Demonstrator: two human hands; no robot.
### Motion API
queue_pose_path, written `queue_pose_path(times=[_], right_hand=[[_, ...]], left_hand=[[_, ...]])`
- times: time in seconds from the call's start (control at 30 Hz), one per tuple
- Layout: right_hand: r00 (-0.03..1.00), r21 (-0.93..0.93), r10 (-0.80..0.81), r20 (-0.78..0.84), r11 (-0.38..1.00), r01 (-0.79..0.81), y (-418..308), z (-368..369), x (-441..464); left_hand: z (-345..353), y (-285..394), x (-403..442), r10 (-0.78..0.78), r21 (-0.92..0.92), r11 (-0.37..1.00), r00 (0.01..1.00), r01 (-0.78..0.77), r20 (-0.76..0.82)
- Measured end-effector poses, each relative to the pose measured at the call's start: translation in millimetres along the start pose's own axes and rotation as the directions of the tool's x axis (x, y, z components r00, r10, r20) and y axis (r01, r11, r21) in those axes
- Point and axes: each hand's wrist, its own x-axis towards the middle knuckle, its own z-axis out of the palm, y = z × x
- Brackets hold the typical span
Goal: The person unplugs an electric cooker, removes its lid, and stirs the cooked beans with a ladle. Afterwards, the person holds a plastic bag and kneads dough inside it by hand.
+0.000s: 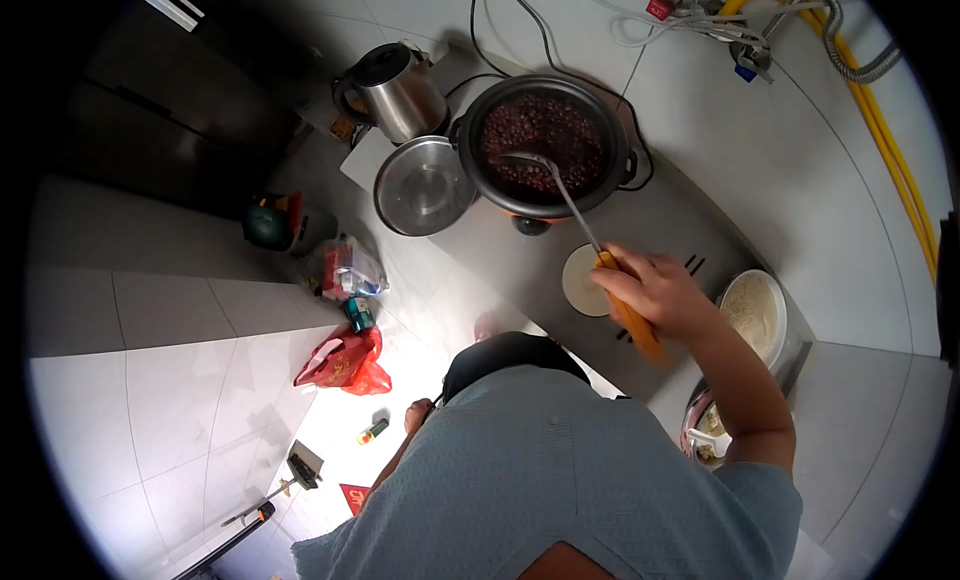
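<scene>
My right hand [650,292] is closed around the orange handle of a metal ladle [572,202]. The ladle's head rests among dark red beans [545,120] in a black electric pot [470,170], partly sunk in them. Under the hand, a round whitish dish [578,285] lies on the grey counter, partly covered by the fingers. Dark chopsticks [692,266] poke out beyond the hand. My left hand [417,416] hangs low beside my body with its fingers curled. Whether it holds the small dark thing beside it is unclear.
Left of the pot are a shallow steel pan [424,195] and a steel kettle [405,95]. A white tub of pale flour-like powder [752,315] and a bowl [700,420] stand at right. Bags [345,365] lie on the floor; yellow hoses [880,130] run along the wall.
</scene>
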Motion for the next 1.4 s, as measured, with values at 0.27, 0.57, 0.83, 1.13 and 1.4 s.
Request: queue_pose_path(times=[0.27,0.57,0.83,1.13,1.4], right_hand=[[0.998,0.007,-0.039,-0.054,0.999,0.040,21.0,16.1,13.3],[0.998,0.132,-0.048,0.038,0.990,0.043,34.3,1.9,31.7],[0.929,0.586,0.351,0.119,0.731,-0.351,62.5,-14.8,49.2],[0.585,0.931,0.783,0.211,0.022,-0.365,95.9,14.0,22.9],[0.407,0.974,0.895,0.183,-0.109,-0.199,94.4,16.6,20.1]], left_hand=[[-7.8,12.5,-9.2,-0.013,-0.010,1.000,1.000,0.013,0.000],[8.3,-12.2,4.2,-0.085,-0.107,0.989,0.990,0.097,0.113],[24.0,-10.7,-5.1,-0.144,-0.086,0.987,0.981,0.134,-0.133],[13.7,-17.0,3.2,-0.075,-0.124,0.989,0.997,0.074,-0.008],[8.3,-3.2,-0.9,-0.141,-0.087,0.987,0.988,0.136,-0.058]])
